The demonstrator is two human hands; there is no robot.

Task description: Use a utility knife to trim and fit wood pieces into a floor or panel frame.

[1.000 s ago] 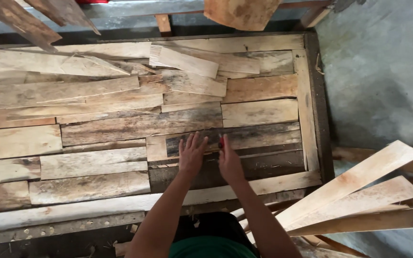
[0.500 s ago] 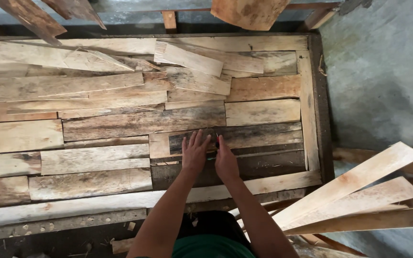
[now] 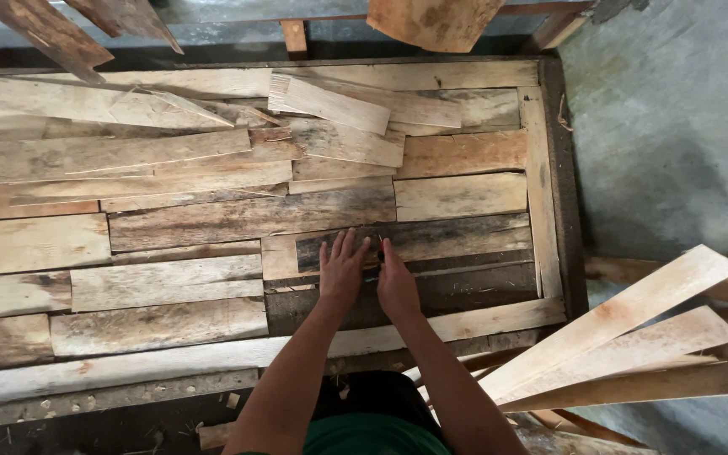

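A wide wooden frame lies on the floor, filled with rough flat planks laid side by side. My left hand rests flat, fingers spread, on a dark weathered plank near the frame's front right. My right hand lies flat beside it on the same dark boards, fingers together. A small dark object shows between the two hands; I cannot tell what it is. Neither hand grips a plank.
A loose stack of pale planks juts out at the lower right over a grey concrete floor. More boards lean along the top edge. Wood chips lie by the frame's front rail.
Both hands stay pressed on the dark plank. The view has shifted slightly; the hands have barely moved.
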